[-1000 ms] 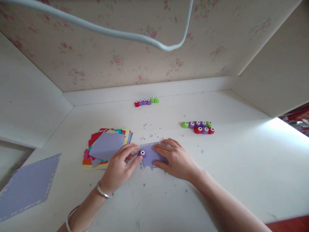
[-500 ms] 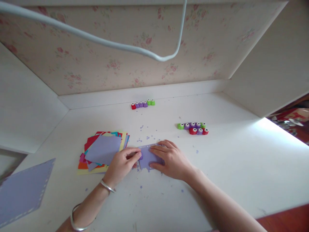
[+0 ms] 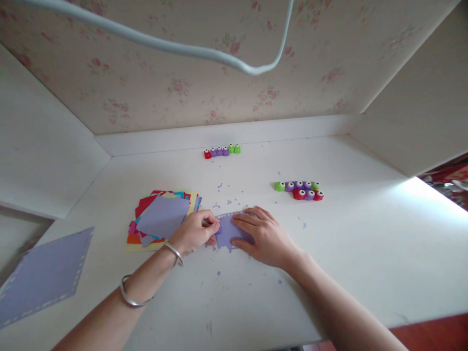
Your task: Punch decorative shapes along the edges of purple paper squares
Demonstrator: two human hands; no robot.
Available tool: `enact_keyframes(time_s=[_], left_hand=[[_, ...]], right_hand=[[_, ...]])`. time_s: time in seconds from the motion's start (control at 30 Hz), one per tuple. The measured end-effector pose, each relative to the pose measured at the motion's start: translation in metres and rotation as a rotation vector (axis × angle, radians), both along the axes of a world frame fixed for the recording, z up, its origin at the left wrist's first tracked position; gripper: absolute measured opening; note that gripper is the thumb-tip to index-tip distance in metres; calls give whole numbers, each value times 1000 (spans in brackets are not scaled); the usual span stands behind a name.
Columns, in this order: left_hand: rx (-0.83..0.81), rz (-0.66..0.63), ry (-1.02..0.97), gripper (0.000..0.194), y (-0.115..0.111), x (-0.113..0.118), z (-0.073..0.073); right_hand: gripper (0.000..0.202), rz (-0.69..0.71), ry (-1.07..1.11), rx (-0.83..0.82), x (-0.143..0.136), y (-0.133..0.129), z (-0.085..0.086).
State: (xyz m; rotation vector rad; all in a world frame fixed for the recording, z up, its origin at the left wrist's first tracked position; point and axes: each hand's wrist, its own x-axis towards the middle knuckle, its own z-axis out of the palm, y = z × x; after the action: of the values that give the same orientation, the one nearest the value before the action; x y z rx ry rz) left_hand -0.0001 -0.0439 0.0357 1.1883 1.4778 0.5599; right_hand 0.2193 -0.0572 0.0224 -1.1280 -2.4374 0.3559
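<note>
A small purple paper with punched holes along its far edge lies on the white table. My left hand pinches a small purple punch at the paper's left edge; the fingers hide much of it. My right hand lies flat on the right part of the paper with its fingers spread. Left of my left hand is a stack of coloured sheets, a purple one on top.
A larger purple sheet with punched edges lies at the far left. Small punches stand in a row at the back and in a group at the right. Paper bits dot the table. A white cable hangs above.
The view has shifted, so the table's contents appear slightly higher and further right. Both hands keep nearly the same places on the paper.
</note>
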Motion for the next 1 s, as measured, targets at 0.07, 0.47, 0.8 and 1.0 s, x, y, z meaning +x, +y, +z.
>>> enact_keyframes(time_s=[0.07,0.47,0.8,1.0], left_hand=[[-13,-16,4,21,1,0,1],[40,4,-31,18,-4,-4,0],[160,39,-95,31,-19,-11,-11],[211,48,-26,33,-21,-26,-12]], right_hand=[[44,-1,-3,-2,0,0,0],[43,1,0,6,-1,0,-1],[43,-1,5,-11,-1,1,0],[43,-6,-4,-22,-1,2,-1]])
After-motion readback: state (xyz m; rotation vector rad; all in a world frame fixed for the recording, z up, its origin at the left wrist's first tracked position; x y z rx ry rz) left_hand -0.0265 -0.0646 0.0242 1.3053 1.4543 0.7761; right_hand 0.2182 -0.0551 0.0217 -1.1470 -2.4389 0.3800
